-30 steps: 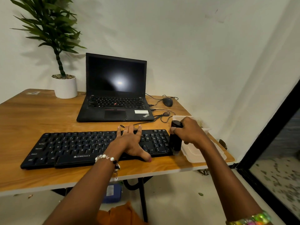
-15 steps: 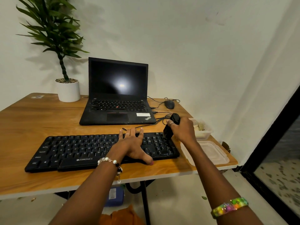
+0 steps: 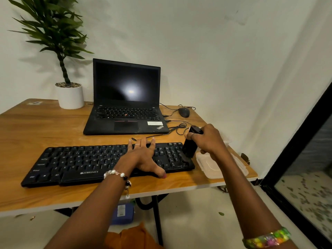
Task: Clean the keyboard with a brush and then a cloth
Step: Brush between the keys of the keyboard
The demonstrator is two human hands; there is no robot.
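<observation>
A black Zebronics keyboard lies along the front of the wooden table. My left hand rests flat on its right-centre keys, fingers spread and thumb at the front edge. My right hand grips a black brush by its handle, tilted, with the bristle end down on the number pad at the keyboard's right end. No cloth is in sight.
An open black laptop stands behind the keyboard, with cables and a mouse to its right. A potted plant sits at the back left. A clear plastic container lid lies by the table's right edge.
My right hand has brought the brush from above the keyboard's far right corner down onto the number pad. My left hand has stayed on the keys.
</observation>
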